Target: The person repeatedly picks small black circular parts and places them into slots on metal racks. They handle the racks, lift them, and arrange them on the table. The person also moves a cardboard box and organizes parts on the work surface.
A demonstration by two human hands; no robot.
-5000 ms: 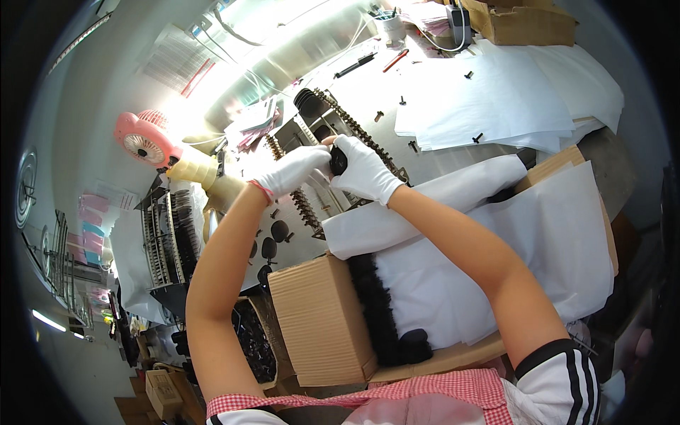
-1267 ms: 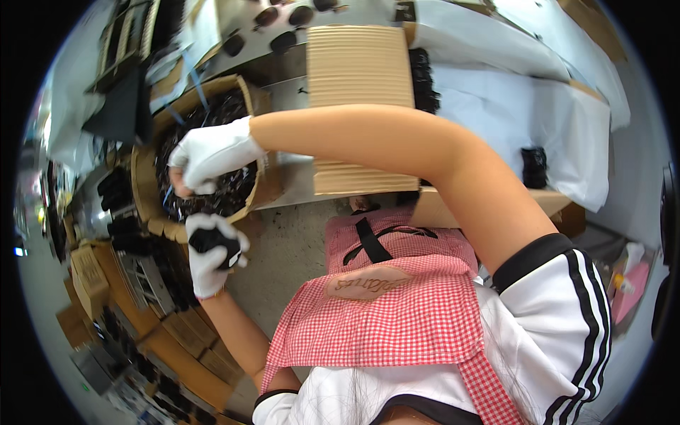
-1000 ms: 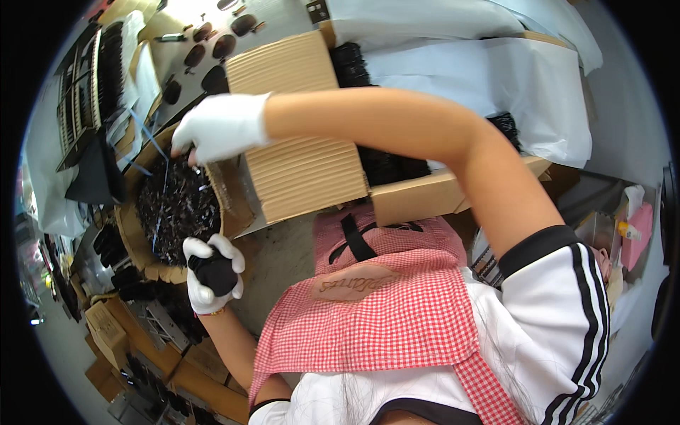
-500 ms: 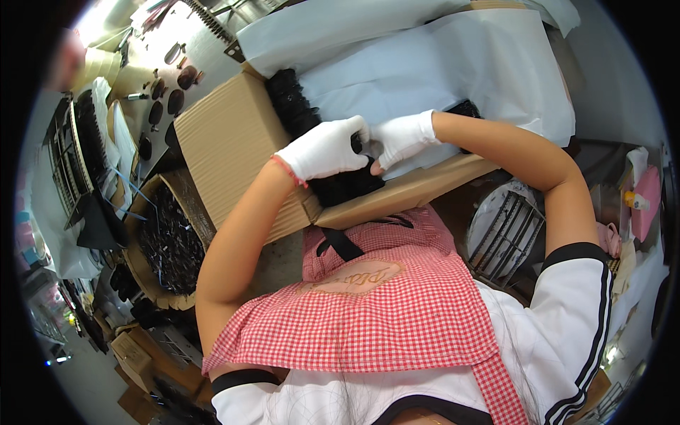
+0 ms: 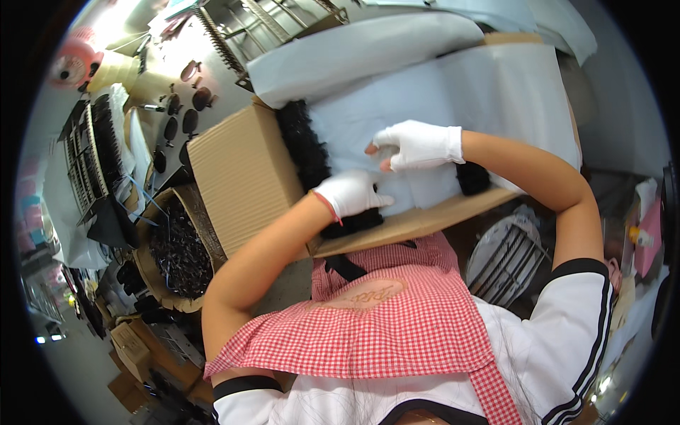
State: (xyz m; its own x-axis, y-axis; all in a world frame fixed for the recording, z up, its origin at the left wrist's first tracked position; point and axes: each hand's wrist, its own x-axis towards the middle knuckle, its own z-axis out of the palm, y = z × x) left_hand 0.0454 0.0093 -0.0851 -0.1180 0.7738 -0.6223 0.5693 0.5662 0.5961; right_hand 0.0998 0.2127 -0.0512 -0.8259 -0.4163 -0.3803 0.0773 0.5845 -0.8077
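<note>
My left hand, in a white fingerless-tip glove, is over the near left corner of an open cardboard box. Its fingers are partly blurred but look apart, just above black pieces packed there. Higher and to the right, my gloved right hand hovers over white paper, thumb and fingers parted with nothing between them. More black pieces line the box's left side, and a dark bunch shows under my right wrist. I cannot make out what kind they are.
Left of the box stands a carton of small dark pieces. Several sunglasses lie on the table at the upper left, near a pink fan. A round white stool-like thing is below the box's right side.
My hands have separated: the right rose away from the near edge over the paper, while the left stays near the corner, slightly lower. The view has shifted, so the box sits lower.
</note>
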